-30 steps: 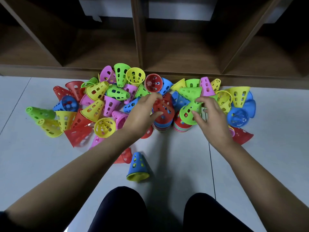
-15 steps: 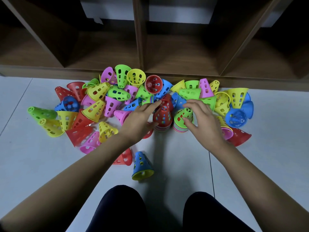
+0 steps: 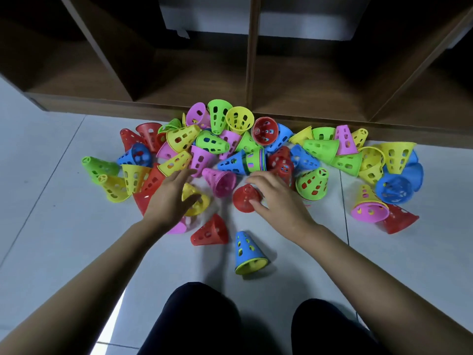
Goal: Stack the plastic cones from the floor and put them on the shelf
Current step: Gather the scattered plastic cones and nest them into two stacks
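A heap of perforated plastic cones (image 3: 212, 142) in red, yellow, green, blue and pink lies on the floor in front of the wooden shelf (image 3: 294, 80). My right hand (image 3: 279, 201) holds a red cone (image 3: 243, 199) between thumb and fingers at the heap's near edge. My left hand (image 3: 171, 201) is spread, its fingers straight, over a yellow cone (image 3: 198, 202) that lies on its side. A green-topped stack (image 3: 312, 184) stands just right of my right hand. Behind the hand is a red-topped stack (image 3: 281, 163). A blue-tipped stack (image 3: 243, 162) lies on its side.
A blue cone nested over a yellow one (image 3: 249, 254) and a lone red cone (image 3: 211, 231) lie closer to my knees (image 3: 202, 319). The shelf's low compartments are open and dark, split by upright panels. Grey floor tiles (image 3: 51, 226) spread left and right of the heap.
My right hand left the green-topped stack, drew back and took hold of a red cone. My left hand moved left and nearer, from the red-topped stack to the yellow cone.
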